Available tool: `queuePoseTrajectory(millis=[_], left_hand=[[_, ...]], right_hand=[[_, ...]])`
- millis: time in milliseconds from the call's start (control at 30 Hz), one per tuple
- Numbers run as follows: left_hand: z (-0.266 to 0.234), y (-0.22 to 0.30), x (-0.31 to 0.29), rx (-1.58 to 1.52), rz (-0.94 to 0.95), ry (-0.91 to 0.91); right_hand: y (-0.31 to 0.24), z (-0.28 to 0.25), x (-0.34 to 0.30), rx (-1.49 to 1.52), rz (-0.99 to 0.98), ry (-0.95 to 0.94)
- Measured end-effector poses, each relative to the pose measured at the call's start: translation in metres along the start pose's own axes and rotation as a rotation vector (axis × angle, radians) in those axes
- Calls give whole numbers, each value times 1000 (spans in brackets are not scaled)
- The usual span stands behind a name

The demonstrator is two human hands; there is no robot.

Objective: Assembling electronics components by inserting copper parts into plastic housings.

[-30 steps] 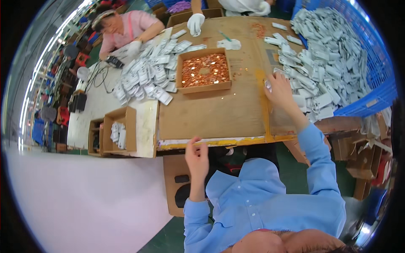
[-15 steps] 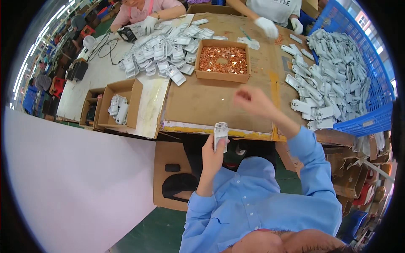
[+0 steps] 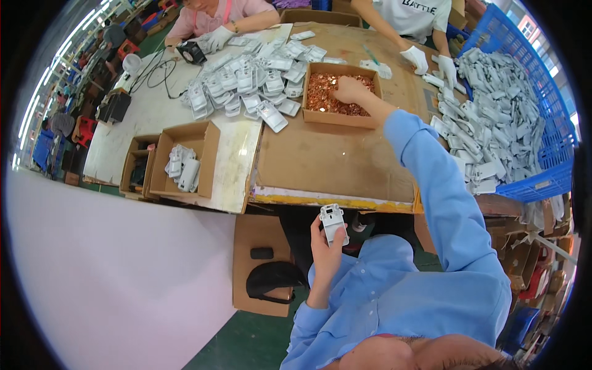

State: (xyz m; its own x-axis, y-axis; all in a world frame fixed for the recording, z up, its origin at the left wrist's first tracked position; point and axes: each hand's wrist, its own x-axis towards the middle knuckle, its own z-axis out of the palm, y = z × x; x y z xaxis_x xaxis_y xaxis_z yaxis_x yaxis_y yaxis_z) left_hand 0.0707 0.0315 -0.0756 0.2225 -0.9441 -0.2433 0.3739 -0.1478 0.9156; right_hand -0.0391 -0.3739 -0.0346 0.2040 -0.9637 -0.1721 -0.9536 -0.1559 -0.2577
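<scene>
My left hand (image 3: 325, 258) is closed round a white plastic casing (image 3: 333, 225) with small cut-outs at its top end, held upright in front of the table's near edge. My right hand (image 3: 351, 90) reaches into a cardboard box (image 3: 341, 119) of small, shiny copper-coloured metal pieces (image 3: 320, 94). Its fingers are curled down among the pieces; what they grip, if anything, is hidden. Left of that box spreads a heap of similar white casings (image 3: 250, 80).
A blue plastic crate (image 3: 536, 184) at the right spills white casings (image 3: 493, 117). Two small cardboard boxes (image 3: 208, 161) stand at the left, one with white parts. Across the table, two people work in white gloves (image 3: 416, 60); a black device (image 3: 192, 52) with a cable sits near one.
My right hand has moved forward from above the bare cardboard into the box of copper pieces. The casing in my left hand has tilted and now sits slightly lower in view.
</scene>
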Motion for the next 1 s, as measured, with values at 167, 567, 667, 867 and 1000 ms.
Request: queuePoseTrajectory(millis=[167, 567, 667, 867, 1000], left_hand=[[-6, -3, 6, -21, -5, -8], [5, -1, 7, 54, 40, -24], [16, 1, 8, 87, 19, -125], [41, 0, 9, 44, 16, -193], [64, 1, 11, 55, -1, -244]], right_hand=[[-14, 5, -2, -26, 5, -47], [13, -19, -49, 447, -168, 26], [36, -34, -96, 643, -218, 102], [77, -14, -175, 1080, -257, 68], [112, 23, -223, 1377, -148, 11]])
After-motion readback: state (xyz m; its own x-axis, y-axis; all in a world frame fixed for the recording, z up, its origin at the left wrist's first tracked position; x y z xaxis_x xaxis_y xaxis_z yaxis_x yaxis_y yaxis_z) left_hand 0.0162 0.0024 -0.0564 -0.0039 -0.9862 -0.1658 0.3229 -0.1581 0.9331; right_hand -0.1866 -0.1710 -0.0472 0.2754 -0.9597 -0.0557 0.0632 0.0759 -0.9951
